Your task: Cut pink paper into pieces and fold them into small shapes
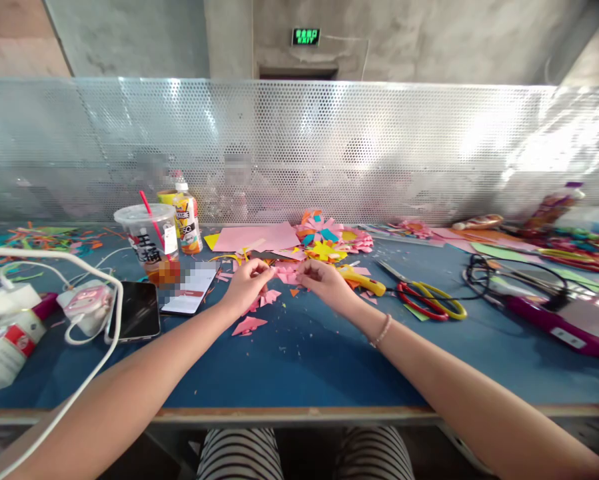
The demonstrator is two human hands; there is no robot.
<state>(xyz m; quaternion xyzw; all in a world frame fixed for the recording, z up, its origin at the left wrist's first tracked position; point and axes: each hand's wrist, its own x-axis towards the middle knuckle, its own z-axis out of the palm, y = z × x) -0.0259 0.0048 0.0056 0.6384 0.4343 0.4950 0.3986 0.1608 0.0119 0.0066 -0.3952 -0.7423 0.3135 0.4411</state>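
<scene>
A small piece of pink paper [286,274] is held up between my hands over the blue table. My left hand [249,285] pinches its left side, and my right hand [326,281] pinches the right side. Pink paper scraps [250,325] lie below and beside my left hand. Just right of my right hand rests a yellow glue gun [364,280], partly hidden by that hand. Behind my hands are paper flowers in pink, yellow and orange [324,250] and a flat pink sheet [256,238]. Scissors with red and yellow handles [429,300] lie farther right, blades apart.
Left of my hands are two phones [138,310], a lidded drink cup [152,247] and a bottle [188,220]. A white cable [104,347] crosses above my left forearm. Purple device [559,327] and black cord lie right. A perforated metal screen [299,153] stands behind.
</scene>
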